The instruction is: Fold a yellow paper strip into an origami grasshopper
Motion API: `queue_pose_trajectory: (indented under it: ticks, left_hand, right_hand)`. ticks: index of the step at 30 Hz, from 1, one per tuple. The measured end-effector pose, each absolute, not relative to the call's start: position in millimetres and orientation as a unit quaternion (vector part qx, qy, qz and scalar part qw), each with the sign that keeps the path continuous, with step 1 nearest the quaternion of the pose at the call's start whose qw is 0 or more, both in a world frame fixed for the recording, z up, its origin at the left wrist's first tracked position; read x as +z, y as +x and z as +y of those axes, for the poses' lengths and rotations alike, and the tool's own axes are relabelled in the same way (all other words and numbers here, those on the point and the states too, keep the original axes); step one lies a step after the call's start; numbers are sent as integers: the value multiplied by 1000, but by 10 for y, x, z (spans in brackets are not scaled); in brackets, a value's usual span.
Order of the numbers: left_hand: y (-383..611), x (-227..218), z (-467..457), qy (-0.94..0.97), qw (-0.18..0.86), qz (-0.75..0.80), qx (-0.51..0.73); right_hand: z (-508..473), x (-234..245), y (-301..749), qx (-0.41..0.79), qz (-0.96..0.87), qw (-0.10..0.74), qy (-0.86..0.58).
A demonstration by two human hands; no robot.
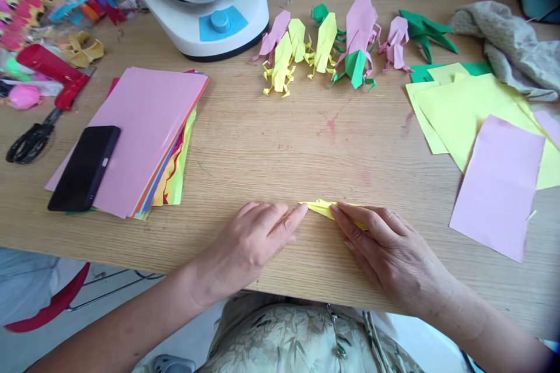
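Note:
A narrow piece of folded yellow paper [321, 206] lies flat on the wooden table in front of me. At its left tip is my left hand [258, 239], closed, with the thumb touching the pointed end and the other fingers curled behind it. My right hand [385, 239] pinches the right part of the paper between thumb and fingers, hiding much of that end. Farther back stands a group of folded paper frogs, among them a yellow frog [280, 64], a green frog [355, 69] and a large pink frog [361, 20].
To the left, a stack of coloured paper [144, 111] carries a black phone [85, 169]. Scissors [32, 140] and a red stapler-like tool [61, 73] lie beyond it. A fan [219, 20] stands at the back. At right are yellow sheets [485, 105], a pink sheet [499, 186] and a grey cloth [511, 41].

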State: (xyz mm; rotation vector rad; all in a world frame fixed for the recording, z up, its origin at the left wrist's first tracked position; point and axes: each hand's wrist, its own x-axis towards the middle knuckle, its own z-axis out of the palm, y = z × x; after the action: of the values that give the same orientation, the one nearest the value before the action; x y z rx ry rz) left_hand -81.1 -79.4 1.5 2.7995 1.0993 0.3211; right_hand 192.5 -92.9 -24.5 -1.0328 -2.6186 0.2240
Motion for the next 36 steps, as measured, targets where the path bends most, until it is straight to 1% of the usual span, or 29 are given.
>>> queue_pose_trajectory:
  ticks: [3,10,21,36]
  left_hand:
    - [-749,-3,-680,885,118,413,182]
    - [-609,-34,-406,880,193,403,163]
    - [-575,33,-331,871,227,427,91]
    - [-513,48,-357,857,220,459,82]
  right_hand:
    - [-932,-237,1928,75,-914,164,-364]
    - [-927,-244,1927,73,-917,157,-360]
    - [-924,-219,1920,79,-913,170,-362]
    - [-921,-218,1916,74,-913,174,-361]
